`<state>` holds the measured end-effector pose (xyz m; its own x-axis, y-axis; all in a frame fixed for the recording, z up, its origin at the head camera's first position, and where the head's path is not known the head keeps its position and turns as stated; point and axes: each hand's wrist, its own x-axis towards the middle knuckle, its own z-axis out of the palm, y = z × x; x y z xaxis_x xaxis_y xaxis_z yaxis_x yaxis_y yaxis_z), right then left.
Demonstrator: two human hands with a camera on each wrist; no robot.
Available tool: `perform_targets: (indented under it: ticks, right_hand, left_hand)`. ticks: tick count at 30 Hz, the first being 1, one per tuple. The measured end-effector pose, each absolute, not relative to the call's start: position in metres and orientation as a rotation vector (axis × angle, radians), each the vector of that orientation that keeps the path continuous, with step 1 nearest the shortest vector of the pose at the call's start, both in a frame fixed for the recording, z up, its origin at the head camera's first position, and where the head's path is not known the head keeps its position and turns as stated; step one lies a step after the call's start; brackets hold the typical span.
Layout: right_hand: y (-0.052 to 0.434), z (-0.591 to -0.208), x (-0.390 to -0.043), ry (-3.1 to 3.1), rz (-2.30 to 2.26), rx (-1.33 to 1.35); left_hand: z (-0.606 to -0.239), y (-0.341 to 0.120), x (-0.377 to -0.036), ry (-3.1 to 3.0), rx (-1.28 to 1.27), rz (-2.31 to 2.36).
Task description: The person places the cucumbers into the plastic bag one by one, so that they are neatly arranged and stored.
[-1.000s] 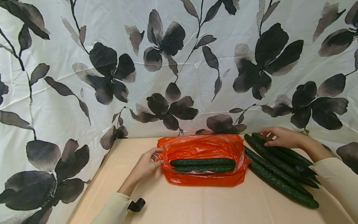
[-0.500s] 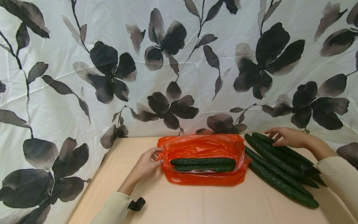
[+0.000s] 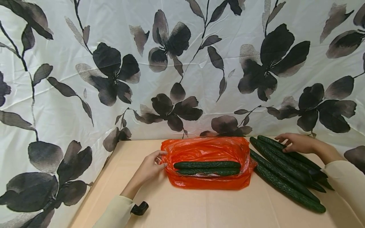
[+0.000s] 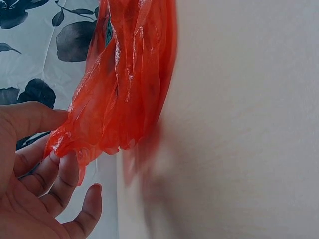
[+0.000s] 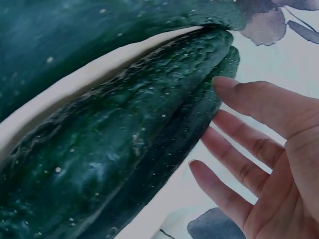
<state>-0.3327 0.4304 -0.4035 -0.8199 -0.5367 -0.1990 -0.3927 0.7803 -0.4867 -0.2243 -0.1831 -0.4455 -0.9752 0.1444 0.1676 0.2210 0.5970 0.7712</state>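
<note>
A red plastic bag (image 3: pixel 205 148) lies on the table, with two dark green cucumbers (image 3: pixel 206 165) showing through its opening. My left hand (image 3: pixel 149 166) pinches the bag's left end; in the left wrist view the thumb and fingers hold a gathered corner of the thin plastic (image 4: pixel 114 109). To the bag's right, several cucumbers (image 3: pixel 288 190) lie slanted beside one another. My right hand (image 3: pixel 300 142) is at the far side of this group. In the right wrist view its thumb tip overlaps the outermost cucumber (image 5: pixel 214 89), and the loosely extended fingers (image 5: pixel 219 191) are along that side.
Behind the pale table (image 3: pixel 182 209) hangs a white cloth (image 3: pixel 176 41) with dark flowers, down to its back edge. A black device (image 3: pixel 139 208) is worn at the left wrist. The nearest cucumber's left end is close to the bag's right side.
My right hand has moved to the right along the far cucumbers, away from the bag. The left hand and the bag stay in place.
</note>
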Motion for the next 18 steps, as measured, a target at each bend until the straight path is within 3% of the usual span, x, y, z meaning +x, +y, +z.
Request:
perform_targets:
  ticks: [18]
  right_hand:
    - [0.444, -0.418, -0.335, 2.634, -0.614, -0.659]
  left_hand:
    - [-0.444, -0.181, -0.222, -2.737, -0.302, -1.339]
